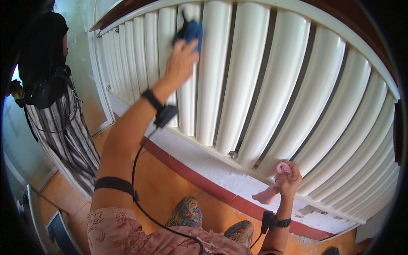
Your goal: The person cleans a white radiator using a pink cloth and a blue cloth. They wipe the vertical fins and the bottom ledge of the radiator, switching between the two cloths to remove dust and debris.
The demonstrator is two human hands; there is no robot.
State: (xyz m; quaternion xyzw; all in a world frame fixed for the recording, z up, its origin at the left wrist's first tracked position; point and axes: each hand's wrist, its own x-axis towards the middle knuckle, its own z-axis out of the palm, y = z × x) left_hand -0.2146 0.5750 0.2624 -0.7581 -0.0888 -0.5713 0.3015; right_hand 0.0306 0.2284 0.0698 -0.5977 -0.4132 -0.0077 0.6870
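My left hand [182,62] reaches up to a white slatted radiator cover or radiator [253,79] and has its fingers on a dark blue cloth [193,32], which lies against one of the upright slats near the top. Black bands with small devices and a cable are strapped to my arms. Lower right, my right hand [289,180] is closed around a bunched pink cloth [283,169] at the bottom edge of the slats. The cloth's loose end [267,195] hangs to the left of that hand.
Another person in striped trousers [68,137] stands at the left beside a frosted glass door [84,73]. A small round knob [233,155] sits at the slats' lower rail. Below run a chipped white ledge [188,148] and red skirting [191,169] above the orange tiled floor [156,188].
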